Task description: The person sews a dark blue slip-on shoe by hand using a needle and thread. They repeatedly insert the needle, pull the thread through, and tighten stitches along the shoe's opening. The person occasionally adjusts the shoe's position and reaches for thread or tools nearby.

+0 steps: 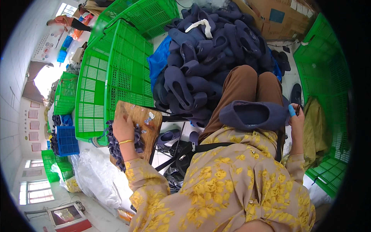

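Left hand (123,124) rests on a wooden board (148,127), fingers spread and flat near the board's left edge, pressing on a heap of dark fabric scraps (116,149) that spills over the board's left and near edges. Not clamped on anything I can make out, just lying on the scraps. Gold bangle (126,142) on that wrist. A few small pale offcuts (148,118) sit near the board's middle, apart from the fingers

Right hand (296,116) is up at the right knee, fingers pinched together on a small dark tool; cannot tell what kind. A blue wrap (291,111) shows on one finger. The hand touches the heel end of a navy slipper (249,115), which lies across the lap on brown trousers (243,87), opening facing up, toe pointing left

Beyond the knees: a large pile of navy slippers (210,50) on a blue sheet (158,62), one white strip (201,25) on top of the pile. Another slipper (170,136) lies on the floor just right of the board

Green plastic crates (116,69) stand tilted left of the pile, touching the board's far edge; more green crates (324,69) on the right. Cardboard box (278,17) at the far right behind the pile. White plastic bag (94,174) on the floor left of the board's near end
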`<action>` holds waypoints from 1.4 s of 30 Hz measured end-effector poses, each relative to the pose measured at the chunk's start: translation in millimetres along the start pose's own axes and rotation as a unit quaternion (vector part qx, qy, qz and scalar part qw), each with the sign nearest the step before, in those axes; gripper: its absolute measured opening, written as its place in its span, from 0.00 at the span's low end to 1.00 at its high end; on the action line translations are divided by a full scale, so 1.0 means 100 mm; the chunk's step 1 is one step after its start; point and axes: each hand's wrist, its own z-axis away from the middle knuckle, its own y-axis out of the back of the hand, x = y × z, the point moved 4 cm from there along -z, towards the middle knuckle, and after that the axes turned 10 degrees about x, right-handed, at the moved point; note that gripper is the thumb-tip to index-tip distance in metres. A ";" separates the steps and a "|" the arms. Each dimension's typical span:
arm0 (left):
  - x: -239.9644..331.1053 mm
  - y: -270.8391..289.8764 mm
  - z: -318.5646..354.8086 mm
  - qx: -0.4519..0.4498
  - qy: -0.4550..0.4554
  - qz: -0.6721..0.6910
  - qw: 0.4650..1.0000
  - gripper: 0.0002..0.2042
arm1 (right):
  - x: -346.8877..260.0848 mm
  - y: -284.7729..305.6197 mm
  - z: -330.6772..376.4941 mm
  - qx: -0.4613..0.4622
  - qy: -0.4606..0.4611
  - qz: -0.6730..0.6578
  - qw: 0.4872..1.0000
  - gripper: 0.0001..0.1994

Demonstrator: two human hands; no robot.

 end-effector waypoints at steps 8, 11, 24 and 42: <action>-0.67 -0.23 0.17 -0.019 0.044 0.010 0.999 0.09 | -0.10 0.07 0.02 -0.006 0.003 -0.022 1.000 0.04; -0.82 -0.10 0.06 0.055 0.040 0.022 0.997 0.08 | -0.05 0.12 -0.04 0.015 0.003 -0.028 1.000 0.03; 2.05 0.40 0.61 -0.253 0.093 0.746 0.609 0.04 | -1.14 -0.50 0.92 -0.121 0.161 0.001 0.979 0.06; 3.27 0.42 1.42 -0.553 -0.112 0.618 0.548 0.10 | -1.24 -0.49 1.22 -0.208 0.353 0.155 0.899 0.20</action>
